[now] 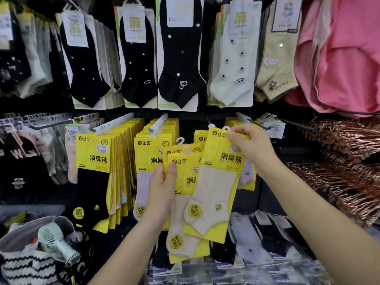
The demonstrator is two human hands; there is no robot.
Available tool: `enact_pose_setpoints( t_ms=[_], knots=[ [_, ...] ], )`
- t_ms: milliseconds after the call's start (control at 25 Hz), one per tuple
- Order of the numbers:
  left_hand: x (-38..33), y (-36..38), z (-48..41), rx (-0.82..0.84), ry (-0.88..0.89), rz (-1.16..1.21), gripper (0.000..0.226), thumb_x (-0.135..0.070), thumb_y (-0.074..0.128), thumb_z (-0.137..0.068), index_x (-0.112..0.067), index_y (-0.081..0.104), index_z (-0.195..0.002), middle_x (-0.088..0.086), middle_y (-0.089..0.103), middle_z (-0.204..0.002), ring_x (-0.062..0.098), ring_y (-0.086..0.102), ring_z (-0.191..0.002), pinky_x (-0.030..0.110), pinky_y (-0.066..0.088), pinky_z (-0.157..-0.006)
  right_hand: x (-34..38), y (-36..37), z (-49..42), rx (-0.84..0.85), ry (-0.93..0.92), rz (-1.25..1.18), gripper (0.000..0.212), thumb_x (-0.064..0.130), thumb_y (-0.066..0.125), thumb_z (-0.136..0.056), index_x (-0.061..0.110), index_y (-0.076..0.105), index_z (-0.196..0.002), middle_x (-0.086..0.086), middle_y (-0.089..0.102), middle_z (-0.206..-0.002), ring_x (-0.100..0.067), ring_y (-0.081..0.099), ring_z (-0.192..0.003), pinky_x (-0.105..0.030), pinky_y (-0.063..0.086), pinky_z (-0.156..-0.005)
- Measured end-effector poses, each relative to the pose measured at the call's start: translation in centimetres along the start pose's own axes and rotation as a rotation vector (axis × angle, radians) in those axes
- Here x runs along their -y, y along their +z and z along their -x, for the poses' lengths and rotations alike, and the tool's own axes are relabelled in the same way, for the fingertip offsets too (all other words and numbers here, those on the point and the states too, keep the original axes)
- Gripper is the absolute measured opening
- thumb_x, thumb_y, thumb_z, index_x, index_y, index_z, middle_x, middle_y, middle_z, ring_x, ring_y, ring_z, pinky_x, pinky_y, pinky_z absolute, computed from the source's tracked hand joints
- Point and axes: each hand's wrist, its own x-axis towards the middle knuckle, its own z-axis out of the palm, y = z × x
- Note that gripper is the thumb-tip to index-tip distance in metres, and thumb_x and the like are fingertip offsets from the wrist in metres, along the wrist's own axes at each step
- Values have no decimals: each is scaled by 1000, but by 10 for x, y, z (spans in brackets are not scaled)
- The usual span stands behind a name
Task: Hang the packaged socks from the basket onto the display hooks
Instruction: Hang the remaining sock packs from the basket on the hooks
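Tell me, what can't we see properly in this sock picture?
All in the head view:
- cream sock pack: its hanger loop is partly covered by the right hand; on a hook or not, unclear.
- packs in the left hand: number hidden by overlap.
- striped bag: cut off by the bottom-left edge.
- white sticker: print too small.

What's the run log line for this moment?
right hand: pinches cream sock pack by its top | left hand: holds spare packs | stage: hanging in progress

Display hooks (257,123) full of yellow sock packs (93,155), bagged socks (250,241) flat underneath.
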Motion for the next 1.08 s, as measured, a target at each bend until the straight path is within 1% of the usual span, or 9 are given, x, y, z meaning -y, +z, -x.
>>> enact_pose_setpoints(
  t_ms=[120,280,400,600,800,880,920,1000,1080],
  knots=[
    [3,-19,-3,-21,-8,6,18,-31,44,-98,-22,60,-94,2,71,-97,17,68,-89,35,56,-73,7,6,-15,55,-19,37,8,19,65,-86,25,64,-81,14,60,-79,-1,56,-68,-23,48,-67],
    [3,-39,-1,-51,10,-27,18,-31,45,-97,-25,61,-92,-1,72,-92,13,70,-82,21,54,-60,8,9,-17,58,-76,93,12,19,66,-86,30,66,-82,16,63,-82,-2,60,-75,-24,48,-72],
    [2,-45,0,-62,25,-22,16,-29,46,-96,-24,59,-90,-3,71,-89,4,69,-73,14,51,-54,3,8,-14,58,-74,130,13,17,63,-88,23,72,-94,9,68,-88,-9,63,-87,-27,48,-80],
    [2,-41,4,-9,33,-17,17,-28,45,-96,-25,61,-95,-1,71,-95,12,69,-85,19,53,-61,-3,19,-17,29,-67,222,20,15,59,-90,17,72,-105,5,68,-96,-8,58,-91,-19,42,-75],
    [-4,-31,4,48,78,-14,17,-27,45,-96,-26,62,-93,-16,72,-84,1,68,-77,14,51,-59,-12,21,-15,-29,-110,423,23,22,61,-88,18,68,-110,-1,65,-107,-19,57,-104,-32,42,-86],
    [-7,-24,2,59,83,-7,17,-29,46,-96,-23,62,-93,-12,72,-83,1,67,-76,15,52,-60,-11,22,-4,-154,-256,414,18,24,62,-87,17,66,-103,1,60,-100,-18,54,-99,-35,43,-88],
    [-8,-20,1,61,87,-5,16,-29,47,-95,-23,62,-93,-11,71,-83,2,66,-76,16,52,-61,-8,25,5,-169,-327,343,11,25,63,-86,18,65,-93,5,58,-91,-12,54,-90,-29,43,-83],
    [-9,-9,2,80,91,20,13,-29,50,-94,-23,62,-95,-9,72,-87,5,68,-81,18,53,-64,-2,32,22,-44,-360,262,13,32,65,-84,22,58,-80,8,56,-78,-2,52,-74,-15,41,-68],
    [-9,3,3,87,80,53,12,-26,54,-92,-21,62,-98,-6,73,-92,11,69,-85,24,56,-67,1,37,31,73,-346,275,13,36,65,-82,26,57,-78,7,56,-80,-3,51,-71,-12,38,-64]
  ],
)
